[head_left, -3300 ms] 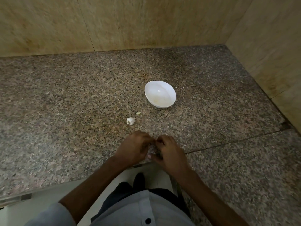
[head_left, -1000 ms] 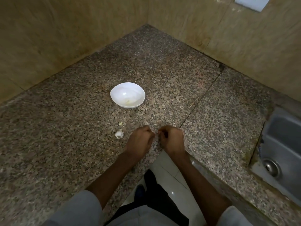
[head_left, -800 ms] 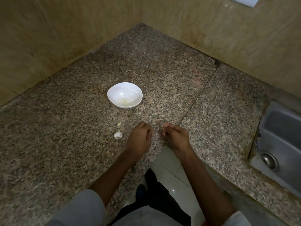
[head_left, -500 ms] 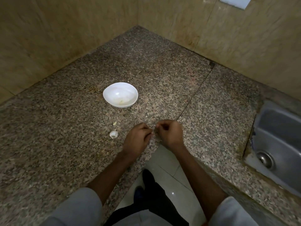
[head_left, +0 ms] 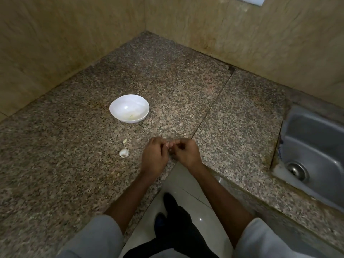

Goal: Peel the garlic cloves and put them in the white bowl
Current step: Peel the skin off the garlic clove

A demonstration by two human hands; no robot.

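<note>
The left grip (head_left: 154,155) and the right grip (head_left: 186,152) are curled narrow, fingertips brought together on a small pale piece (head_left: 169,145) that cannot be identified. A garlic clove (head_left: 124,153) is seen on the surface (head_left: 55,164) near the left grip's left side. The white bowl (head_left: 130,120) is set beyond it.
</note>
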